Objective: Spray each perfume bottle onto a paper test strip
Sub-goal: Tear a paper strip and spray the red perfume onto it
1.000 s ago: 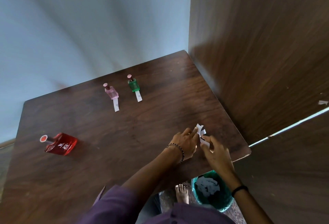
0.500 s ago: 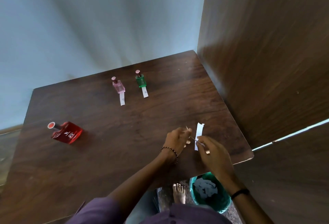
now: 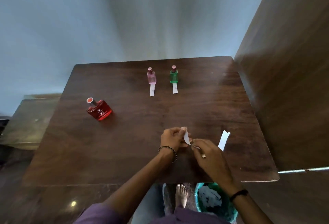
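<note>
At the near edge of a dark wooden table (image 3: 124, 152), seen from the head camera, a person's left hand (image 3: 171, 137) and right hand (image 3: 207, 152) each pinch one white paper strip (image 3: 186, 135). The left fingers are curled on its upper end and the right thumb and finger nip its lower end, so the strip curves between them just above the tabletop. A second loose strip (image 3: 224, 140) lies just right of the hands. Towards the far edge stand a pink bottle (image 3: 151, 77) and a green bottle (image 3: 174, 75), each with a strip at its base: the pink bottle's strip (image 3: 152, 90) and the green bottle's strip (image 3: 175, 88). A red bottle (image 3: 99, 110) sits apart on the left. Below the table edge are a bare foot (image 3: 181, 195) and a green bin (image 3: 213, 202) holding paper.
</note>
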Demonstrator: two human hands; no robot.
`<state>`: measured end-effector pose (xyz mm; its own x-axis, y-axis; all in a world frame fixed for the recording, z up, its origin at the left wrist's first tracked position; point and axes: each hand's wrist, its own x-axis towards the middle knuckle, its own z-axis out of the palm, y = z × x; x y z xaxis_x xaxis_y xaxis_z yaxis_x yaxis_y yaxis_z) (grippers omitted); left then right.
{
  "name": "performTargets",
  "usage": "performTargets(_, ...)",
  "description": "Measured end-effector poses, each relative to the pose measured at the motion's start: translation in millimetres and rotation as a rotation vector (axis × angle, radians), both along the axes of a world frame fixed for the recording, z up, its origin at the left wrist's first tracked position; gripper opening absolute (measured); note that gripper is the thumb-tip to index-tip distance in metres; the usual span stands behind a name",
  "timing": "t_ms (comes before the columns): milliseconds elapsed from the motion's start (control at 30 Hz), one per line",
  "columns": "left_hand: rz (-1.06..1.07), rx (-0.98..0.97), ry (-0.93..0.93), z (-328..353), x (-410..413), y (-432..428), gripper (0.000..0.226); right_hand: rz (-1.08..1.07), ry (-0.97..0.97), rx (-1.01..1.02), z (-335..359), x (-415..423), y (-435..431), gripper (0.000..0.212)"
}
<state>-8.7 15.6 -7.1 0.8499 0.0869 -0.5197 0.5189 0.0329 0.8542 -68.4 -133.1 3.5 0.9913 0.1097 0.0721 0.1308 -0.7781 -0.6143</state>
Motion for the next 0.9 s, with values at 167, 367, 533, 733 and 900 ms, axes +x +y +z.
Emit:
performTargets(167, 0.174, -0.048, 0.004, 3.9, 1.2, 39.3, 0.025, 0.12, 0.011, -0.027, 4.2, 22.6, 32.7, 0.02)
performTargets(367, 0.312, -0.102, -0.021, -2.6, 10.9, 82.8, 0.022, 0.243, 0.038, 0.007, 17.0, 53.6, 78.1, 0.012)
performTargets(533, 0.423, -0.127, -0.054, -6.5, 19.0, 112.2, 0.011, 0.293, 0.076, 0.015, 19.1, 80.1, 113.6, 0.012)
performTargets(733, 0.496, -0.047, -0.075, -8.6, 29.2, 149.5, 0.008, 0.35, 0.138, 0.033, 11.9, 108.3, 153.2, 0.01)
performTargets(900, 0.481, -0.018, -0.08, -8.2, 31.7, 176.4, 0.01, 0.388, 0.146, 0.116, 10.4, 139.3, 194.0, 0.004)
